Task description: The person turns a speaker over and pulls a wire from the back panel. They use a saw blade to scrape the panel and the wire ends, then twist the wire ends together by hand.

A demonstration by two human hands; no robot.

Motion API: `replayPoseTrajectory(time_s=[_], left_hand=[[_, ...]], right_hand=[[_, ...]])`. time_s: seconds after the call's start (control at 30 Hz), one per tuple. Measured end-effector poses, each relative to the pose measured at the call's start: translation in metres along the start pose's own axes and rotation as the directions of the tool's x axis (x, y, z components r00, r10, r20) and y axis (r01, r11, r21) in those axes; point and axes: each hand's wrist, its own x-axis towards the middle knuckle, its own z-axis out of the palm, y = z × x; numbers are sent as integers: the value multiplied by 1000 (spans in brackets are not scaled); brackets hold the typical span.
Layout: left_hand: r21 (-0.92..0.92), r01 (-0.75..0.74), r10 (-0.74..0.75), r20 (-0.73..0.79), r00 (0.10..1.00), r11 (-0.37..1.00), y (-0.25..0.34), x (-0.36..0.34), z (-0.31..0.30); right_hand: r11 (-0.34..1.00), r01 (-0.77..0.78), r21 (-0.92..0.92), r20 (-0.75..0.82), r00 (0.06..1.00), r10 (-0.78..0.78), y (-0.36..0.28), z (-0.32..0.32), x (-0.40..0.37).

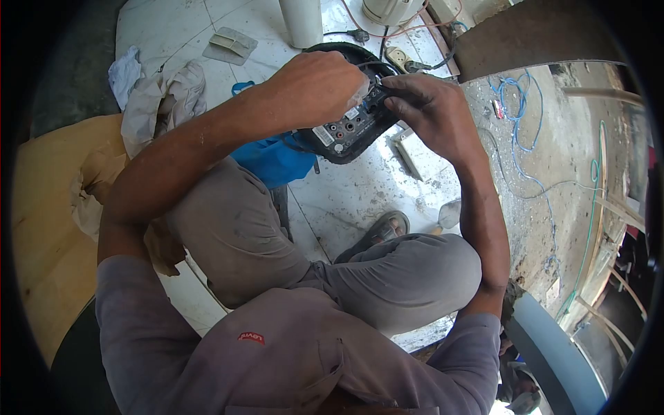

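A black oval-edged device (324, 146) with a panel of knobs, sockets and pale labels, like the back of a speaker, lies on the tiles before my knees. My left hand (321, 86) is closed above its panel, knuckles up, with something pale and translucent by the fingertips. What it grips there I cannot tell. At the panel's right edge my right hand (432, 107) is closed, thumb and fingers pinched together by dark cables (373, 65). The panel's middle is partly hidden behind my left hand. A blue cloth or bag (277, 160) sits under the device's near left edge.
A power strip (397, 59) with a plug stands behind the device. Further back are a white cylinder (301, 24) and a white container (391, 10). A flat trowel (230, 45) lies at the back left, crumpled paper (162, 104) beside it. Blue cable (515, 117) trails at right.
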Motion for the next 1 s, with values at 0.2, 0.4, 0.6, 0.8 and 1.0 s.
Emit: replayPoseTrajectory(time_s=[0.2,0.4,0.6,0.8,1.0], left_hand=[[-16,-51,50,-48,998,999,-3,0,4],[-12,-48,47,-24,999,999,-4,1,4],[-38,-63,61,-52,997,997,-4,0,3],[-169,-103,81,-129,988,980,-10,-3,1],[-445,-72,-16,-190,982,892,-18,-9,-10]], right_hand=[[999,45,17,10,999,-45,-4,0,0],[995,96,-11,14,995,-96,-4,4,2],[993,82,81,18,996,-84,-4,3,2],[988,-37,152,-7,999,39,-8,4,0],[865,-170,472,54,985,164,7,11,1]])
